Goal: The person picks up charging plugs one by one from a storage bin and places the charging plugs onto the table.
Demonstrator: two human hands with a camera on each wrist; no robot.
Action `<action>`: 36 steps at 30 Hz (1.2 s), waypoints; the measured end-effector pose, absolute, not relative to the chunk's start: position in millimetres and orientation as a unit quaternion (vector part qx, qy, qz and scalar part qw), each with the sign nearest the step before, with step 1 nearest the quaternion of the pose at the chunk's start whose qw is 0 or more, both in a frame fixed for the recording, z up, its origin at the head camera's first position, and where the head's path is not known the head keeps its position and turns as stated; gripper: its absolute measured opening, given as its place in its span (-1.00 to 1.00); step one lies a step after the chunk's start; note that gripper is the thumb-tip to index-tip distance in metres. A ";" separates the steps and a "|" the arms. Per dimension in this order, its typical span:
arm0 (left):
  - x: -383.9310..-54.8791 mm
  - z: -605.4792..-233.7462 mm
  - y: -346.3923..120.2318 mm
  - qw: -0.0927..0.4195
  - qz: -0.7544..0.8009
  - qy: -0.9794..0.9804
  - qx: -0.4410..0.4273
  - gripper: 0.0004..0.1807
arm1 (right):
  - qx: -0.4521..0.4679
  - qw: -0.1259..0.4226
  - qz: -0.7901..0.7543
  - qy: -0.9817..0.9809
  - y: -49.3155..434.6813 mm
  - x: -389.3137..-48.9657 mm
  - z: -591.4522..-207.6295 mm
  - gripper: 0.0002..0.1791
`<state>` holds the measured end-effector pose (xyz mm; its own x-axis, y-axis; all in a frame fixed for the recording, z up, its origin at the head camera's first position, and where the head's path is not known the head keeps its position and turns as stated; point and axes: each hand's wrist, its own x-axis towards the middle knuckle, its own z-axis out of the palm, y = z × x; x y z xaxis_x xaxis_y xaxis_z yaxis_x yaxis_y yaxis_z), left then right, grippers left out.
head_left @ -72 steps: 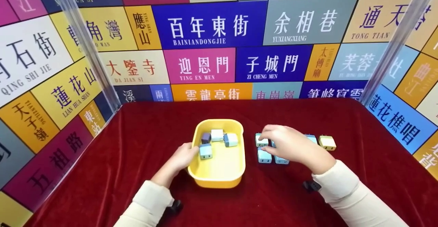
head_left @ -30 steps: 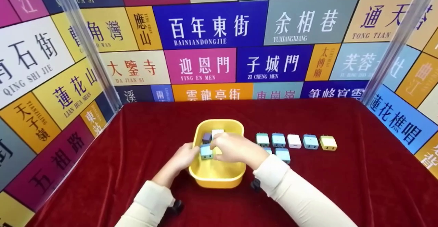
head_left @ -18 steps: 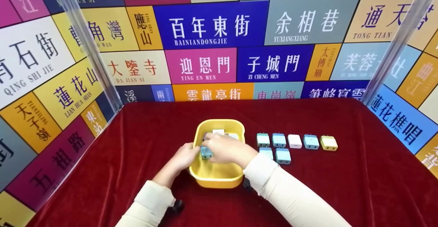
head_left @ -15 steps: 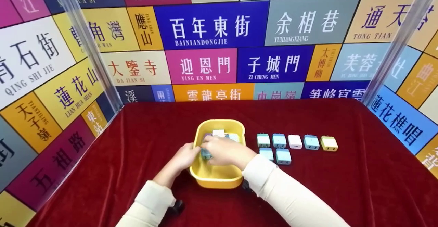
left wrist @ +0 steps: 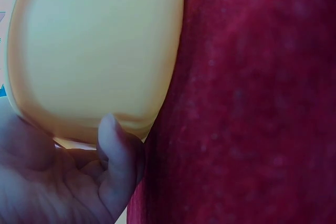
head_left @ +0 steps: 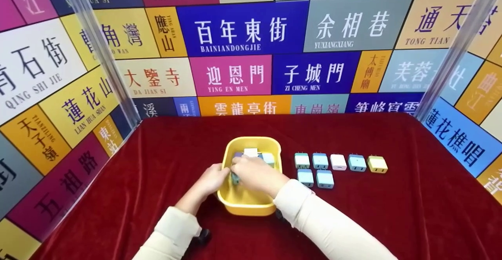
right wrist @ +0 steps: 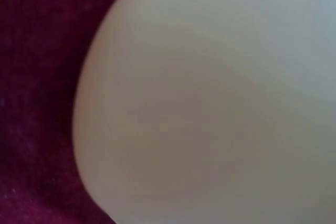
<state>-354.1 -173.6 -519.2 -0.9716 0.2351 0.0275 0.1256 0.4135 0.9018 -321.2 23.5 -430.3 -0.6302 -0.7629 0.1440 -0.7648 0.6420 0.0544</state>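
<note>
My left hand grips the left wall of a yellow plastic bin, its thumb pressed to the outside in the left wrist view. Reaching into the bin, my right hand has its fingers curled down over a blue plug charger by the left wall, hiding most of it. Behind those fingers are a white charger, a light blue one and part of a purple one. The right wrist view shows only the bin's blurred outer wall and red cloth.
Right of the bin, plug chargers stand in two rows on the red cloth. The back row runs from a teal charger past a white one to a yellow one. Two blue chargers form the front row.
My right hand has come left from the charger rows into the bin, then slid further left onto the blue charger. My left hand keeps its grip on the bin.
</note>
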 end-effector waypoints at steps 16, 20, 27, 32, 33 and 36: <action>-311.9 -469.3 -156.6 0.047 0.526 0.845 0.081 -0.66 | 0.416 0.050 0.017 -0.908 30.1 -316.0 -426.2 -0.73; -309.2 -465.2 -153.3 0.055 0.521 0.850 0.056 -0.65 | 0.408 0.026 0.028 -0.912 34.9 -313.4 -423.4 -0.72; -309.2 -466.5 -152.8 0.048 0.517 0.853 0.047 -0.66 | 0.399 0.008 0.025 -0.916 40.8 -307.9 -420.5 -0.75; -327.4 -489.8 -165.3 0.050 0.530 0.842 0.085 -0.65 | 0.399 -0.002 0.025 -0.916 42.4 -303.1 -417.7 -0.76; -327.7 -490.0 -165.6 0.050 0.531 0.842 0.087 -0.65 | 0.400 -0.002 0.027 -0.916 42.9 -302.3 -417.7 -0.76; -319.7 -480.5 -161.2 0.048 0.524 0.847 0.071 -0.65 | 0.399 -0.004 0.028 -0.917 44.7 -300.8 -418.1 -0.76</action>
